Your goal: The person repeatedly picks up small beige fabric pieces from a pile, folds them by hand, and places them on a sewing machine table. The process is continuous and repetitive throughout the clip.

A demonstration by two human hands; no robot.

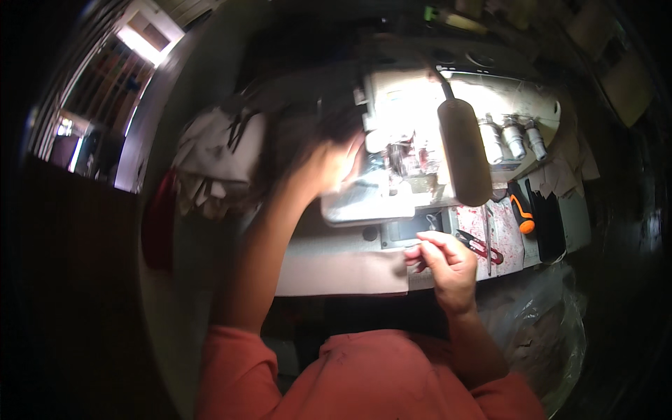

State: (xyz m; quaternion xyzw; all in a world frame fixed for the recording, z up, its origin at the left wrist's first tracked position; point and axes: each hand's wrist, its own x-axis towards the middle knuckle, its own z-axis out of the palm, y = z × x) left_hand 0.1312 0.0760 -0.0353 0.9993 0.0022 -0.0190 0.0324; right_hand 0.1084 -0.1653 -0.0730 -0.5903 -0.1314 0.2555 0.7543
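Observation:
A brightly lit sewing machine (367, 211) stands in front of me, its middle washed out by glare. My left hand (334, 166) reaches to the machine's left side; motion smears its fingers, so what it touches is unclear. My right hand (451, 269) is closed in a pinch just in front of the machine, and whatever lies between its fingertips is too small to make out. A flat beige cloth (343, 273) lies along the table's front edge, left of my right hand. Red-handled thread snips (481, 248) lie just right of that hand.
A dark oblong piece (463, 154) hangs over the machine. Tweezers (488, 238), an orange-and-black handled tool (521, 213) and a long black object (549, 227) lie at right. Pale cloth (224, 154) is heaped at left. A clear plastic bag (546, 329) hangs below the right edge.

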